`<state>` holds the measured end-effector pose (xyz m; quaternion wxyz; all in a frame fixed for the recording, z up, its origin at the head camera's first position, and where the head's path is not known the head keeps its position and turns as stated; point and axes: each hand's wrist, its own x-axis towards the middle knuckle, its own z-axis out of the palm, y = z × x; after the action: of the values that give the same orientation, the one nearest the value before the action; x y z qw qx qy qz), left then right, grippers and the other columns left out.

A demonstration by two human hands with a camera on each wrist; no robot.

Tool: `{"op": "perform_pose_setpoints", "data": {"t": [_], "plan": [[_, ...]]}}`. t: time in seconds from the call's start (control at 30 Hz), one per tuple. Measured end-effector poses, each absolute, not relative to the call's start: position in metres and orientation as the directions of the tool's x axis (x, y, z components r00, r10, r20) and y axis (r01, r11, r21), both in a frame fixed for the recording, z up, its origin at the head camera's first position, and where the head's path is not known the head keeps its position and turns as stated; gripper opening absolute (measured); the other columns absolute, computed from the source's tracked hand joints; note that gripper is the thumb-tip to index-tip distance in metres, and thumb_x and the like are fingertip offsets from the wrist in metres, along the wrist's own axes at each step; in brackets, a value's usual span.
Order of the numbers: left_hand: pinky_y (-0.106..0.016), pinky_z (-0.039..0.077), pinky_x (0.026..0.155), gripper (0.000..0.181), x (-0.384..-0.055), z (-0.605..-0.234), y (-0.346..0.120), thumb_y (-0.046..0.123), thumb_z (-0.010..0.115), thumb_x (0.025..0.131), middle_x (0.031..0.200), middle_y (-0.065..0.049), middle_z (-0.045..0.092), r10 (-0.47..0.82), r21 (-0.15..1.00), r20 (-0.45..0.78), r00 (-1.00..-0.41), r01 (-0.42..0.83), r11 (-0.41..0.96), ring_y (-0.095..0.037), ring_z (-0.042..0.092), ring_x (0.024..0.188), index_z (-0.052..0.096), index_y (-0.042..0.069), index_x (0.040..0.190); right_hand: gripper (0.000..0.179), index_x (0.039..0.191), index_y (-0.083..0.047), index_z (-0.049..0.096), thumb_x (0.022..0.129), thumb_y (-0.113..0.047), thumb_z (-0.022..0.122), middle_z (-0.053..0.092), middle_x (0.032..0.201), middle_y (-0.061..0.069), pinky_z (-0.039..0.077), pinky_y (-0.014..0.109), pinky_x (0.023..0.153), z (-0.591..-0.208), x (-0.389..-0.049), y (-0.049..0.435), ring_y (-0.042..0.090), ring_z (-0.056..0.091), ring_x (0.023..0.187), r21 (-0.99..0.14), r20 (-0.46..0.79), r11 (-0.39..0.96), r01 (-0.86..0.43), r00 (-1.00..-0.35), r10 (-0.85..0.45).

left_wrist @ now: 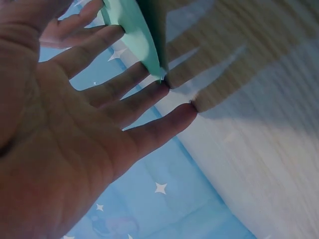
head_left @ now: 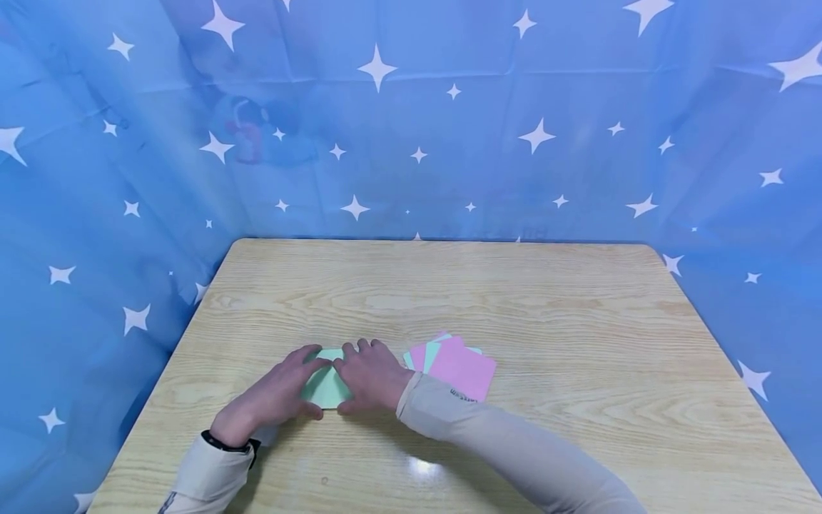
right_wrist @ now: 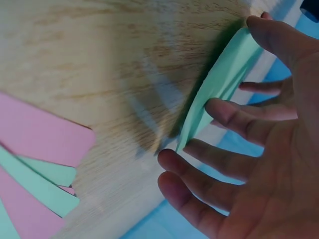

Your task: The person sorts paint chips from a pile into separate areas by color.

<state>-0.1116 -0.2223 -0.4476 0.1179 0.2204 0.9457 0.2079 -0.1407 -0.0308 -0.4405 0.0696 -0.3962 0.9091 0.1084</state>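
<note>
A light green card (head_left: 326,391), bowed along its length, is between my two hands over the left part of the table. My left hand (head_left: 276,389) holds its left side, thumb by the near corner and fingers by the far edge. In the left wrist view the lower fingertips (left_wrist: 187,112) reach right to the tabletop. On the card's right side my right hand (head_left: 372,375) has the same hold. The right wrist view shows its thumb at one corner of the card (right_wrist: 219,82), with the index finger against its face.
Just right of my right hand lies a fanned pile of pink and green cards (head_left: 464,365), partly covered by the right sleeve (head_left: 443,410). The wooden table (head_left: 578,307) is bordered by a blue star-patterned cloth (head_left: 449,121) at the back and sides.
</note>
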Motion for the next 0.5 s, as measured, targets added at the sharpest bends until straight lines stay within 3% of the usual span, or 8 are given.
{"op": "perform_pose_setpoints", "data": {"t": [0.3, 0.5], "plan": [[-0.056, 0.039, 0.103, 0.069, -0.1116, -0.4448, -0.2181, 0.017, 0.089, 0.066, 0.149, -0.026, 0.034, 0.414, 0.524, -0.192, -0.890, 0.264, 0.810, -0.042, 0.037, 0.135, 0.060, 0.007, 0.128, 0.074, 0.130, -0.024, 0.058, 0.075, -0.073, 0.064, 0.059, 0.118, -0.001, 0.049, 0.031, 0.079, -0.4386, -0.1402, -0.0316, 0.017, 0.054, 0.101, 0.098, -0.222, 0.681, -0.725, -0.683, -0.696], [-0.053, 0.042, 0.100, 0.068, -0.1115, -0.4429, -0.2149, 0.014, 0.090, 0.065, 0.147, -0.022, 0.038, 0.404, 0.541, -0.191, -0.894, 0.248, 0.804, -0.038, 0.041, 0.130, 0.061, 0.011, 0.126, 0.075, 0.128, -0.023, 0.058, 0.074, -0.074, 0.064, 0.059, 0.116, -0.001, 0.050, 0.030, 0.077, -0.4398, -0.1394, -0.0315, 0.016, 0.055, 0.098, 0.125, -0.210, 0.674, -0.728, -0.683, -0.699]]}}
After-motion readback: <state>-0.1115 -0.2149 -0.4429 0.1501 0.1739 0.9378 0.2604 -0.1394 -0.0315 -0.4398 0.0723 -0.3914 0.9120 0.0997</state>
